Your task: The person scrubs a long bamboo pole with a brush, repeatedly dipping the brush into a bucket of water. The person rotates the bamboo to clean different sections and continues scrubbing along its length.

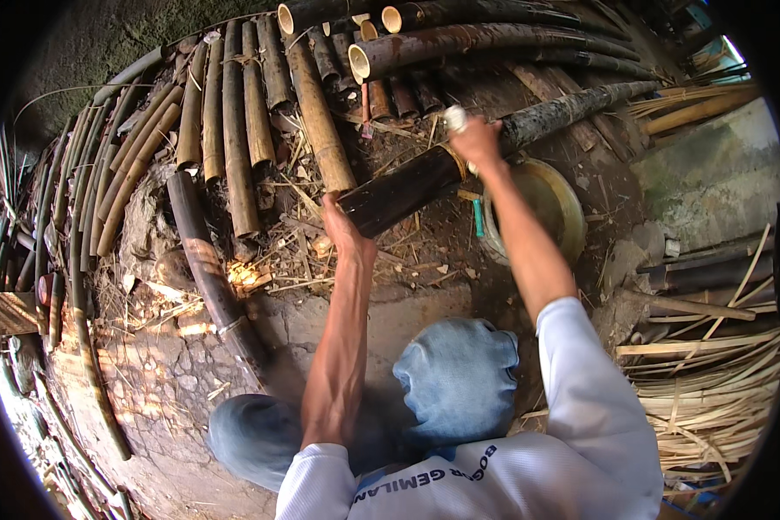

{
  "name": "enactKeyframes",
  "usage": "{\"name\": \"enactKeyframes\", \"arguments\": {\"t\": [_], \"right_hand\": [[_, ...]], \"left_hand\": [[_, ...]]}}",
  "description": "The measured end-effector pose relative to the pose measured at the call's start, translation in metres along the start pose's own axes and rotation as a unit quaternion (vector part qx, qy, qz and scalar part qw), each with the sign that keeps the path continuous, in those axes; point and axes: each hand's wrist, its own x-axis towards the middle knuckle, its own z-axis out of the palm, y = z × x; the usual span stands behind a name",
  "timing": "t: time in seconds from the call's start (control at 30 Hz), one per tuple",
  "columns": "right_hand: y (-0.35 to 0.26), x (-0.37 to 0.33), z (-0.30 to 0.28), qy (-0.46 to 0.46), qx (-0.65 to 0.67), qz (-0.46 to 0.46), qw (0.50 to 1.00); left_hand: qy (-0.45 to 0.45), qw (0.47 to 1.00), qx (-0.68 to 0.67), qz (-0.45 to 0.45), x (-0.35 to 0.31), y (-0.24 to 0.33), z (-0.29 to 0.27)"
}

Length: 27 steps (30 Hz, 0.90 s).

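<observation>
A long bamboo pole (407,192) slants across in front of me, its near part dark, glossy and wet-looking, its far part mottled grey. My left hand (342,227) grips the pole's near left end. Farther along, my right hand (477,143) is closed around a small white object (455,118), blurred and partly covered by the fingers. That hand is over the pole, close to a pale brownish ring on it. Beneath the pole and my right forearm stands a round metal basin (574,208), with a narrow teal object (478,218) beside its left rim.
Several cut bamboo lengths (234,130) lie at the back and left; thicker dark poles (485,39) are stacked behind. Another dark pole (212,277) slants near my left knee. Split strips (711,390) pile up at right, below a concrete block (711,165). Debris covers the ground.
</observation>
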Motion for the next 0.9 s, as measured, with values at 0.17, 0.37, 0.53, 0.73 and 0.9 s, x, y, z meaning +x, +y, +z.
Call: {"name": "enactKeyframes", "arguments": {"t": [0.17, 0.37, 0.53, 0.73, 0.9], "right_hand": [[-0.156, -0.113, 0.09, 0.019, 0.073, -0.187, 0.979], [-0.045, -0.009, 0.021, -0.032, -0.024, 0.008, 0.999], [-0.14, -0.131, 0.106, -0.029, 0.076, -0.202, 0.976], [-0.059, -0.05, 0.019, -0.044, -0.011, 0.001, 0.999], [-0.134, -0.151, 0.107, 0.071, 0.113, -0.264, 0.955]], "left_hand": [[-0.178, 0.972, -0.124, 0.092, 0.057, 0.022, -0.052], [-0.097, 0.985, 0.047, 0.132, 0.045, -0.009, -0.026], [-0.054, 0.993, -0.031, 0.1, 0.043, -0.006, -0.038], [0.059, 0.987, 0.148, 0.019, 0.044, -0.02, -0.033], [-0.134, 0.988, 0.072, -0.019, 0.051, -0.002, -0.057]]}}
